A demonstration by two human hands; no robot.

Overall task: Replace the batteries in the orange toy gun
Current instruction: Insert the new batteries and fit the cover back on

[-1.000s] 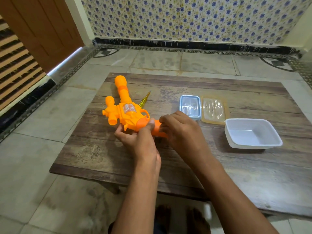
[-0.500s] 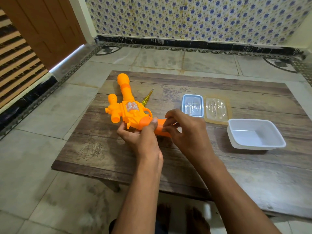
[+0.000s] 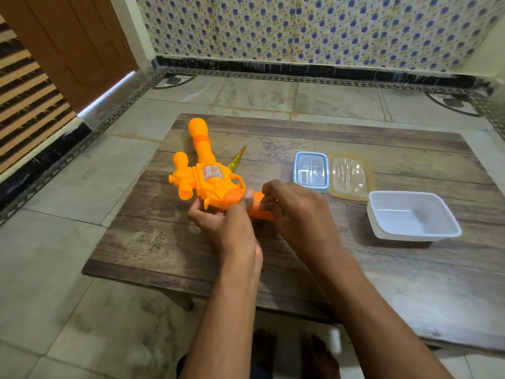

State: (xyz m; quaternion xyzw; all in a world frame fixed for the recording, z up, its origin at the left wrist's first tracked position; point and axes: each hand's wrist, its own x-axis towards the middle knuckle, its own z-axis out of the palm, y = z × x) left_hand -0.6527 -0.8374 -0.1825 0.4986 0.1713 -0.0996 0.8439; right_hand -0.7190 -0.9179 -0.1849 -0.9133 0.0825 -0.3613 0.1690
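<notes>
The orange toy gun [image 3: 207,176] lies on the low wooden table [image 3: 410,283], barrel pointing away from me, handle towards the right. My left hand [image 3: 226,222] grips the gun's body near the trigger, thumb on top. My right hand [image 3: 297,212] curls over the handle [image 3: 259,209], fingertips on its upper edge; the handle's end is hidden beneath it. A yellow screwdriver [image 3: 237,160] lies behind the gun, partly hidden by it. No batteries are visible.
A small blue-rimmed clear box [image 3: 311,170] and a clear yellowish lid [image 3: 351,177] lie at the table's middle back. A white rectangular tub [image 3: 412,216] stands to the right. Tiled floor surrounds the table; my feet [image 3: 295,351] are under its front edge.
Both hands stay on the gun. My right fingers have shifted on the handle, lifting slightly and curling at its top edge. The view has drifted a little.
</notes>
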